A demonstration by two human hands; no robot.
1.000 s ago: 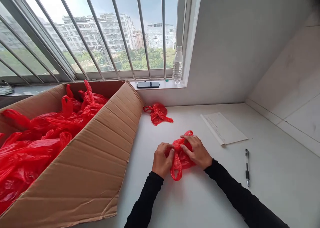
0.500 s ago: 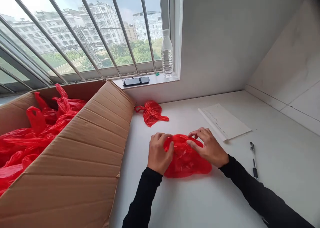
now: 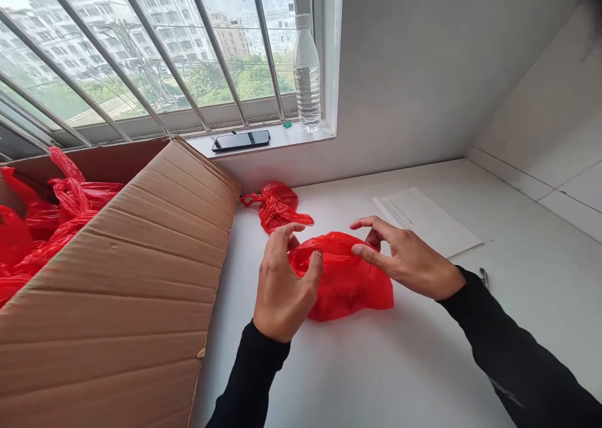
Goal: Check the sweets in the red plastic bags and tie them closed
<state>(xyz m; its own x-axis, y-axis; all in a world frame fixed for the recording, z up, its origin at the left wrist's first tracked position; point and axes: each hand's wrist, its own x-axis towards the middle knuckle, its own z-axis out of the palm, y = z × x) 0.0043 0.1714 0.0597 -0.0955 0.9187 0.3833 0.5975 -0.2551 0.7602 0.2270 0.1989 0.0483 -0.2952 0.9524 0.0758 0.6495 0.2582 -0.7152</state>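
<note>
A tall cardboard box [image 3: 141, 277] walled off the left of the counter [image 3: 376, 365]. Farther back lay a crumpled red bag [image 3: 277, 205]; rightward, a paper sheet [image 3: 426, 218] and pen [image 3: 483, 276] — open room ran along the near edge.

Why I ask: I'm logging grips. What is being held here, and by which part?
The left hand pinches the red bag at its upper left rim. The right hand touches the upper right edge, fingers spread; a grip there cannot be told.

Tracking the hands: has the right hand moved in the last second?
Yes. The right hand has shifted right, away from the crumpled bag by the box and closer to the sheet of paper.
</note>
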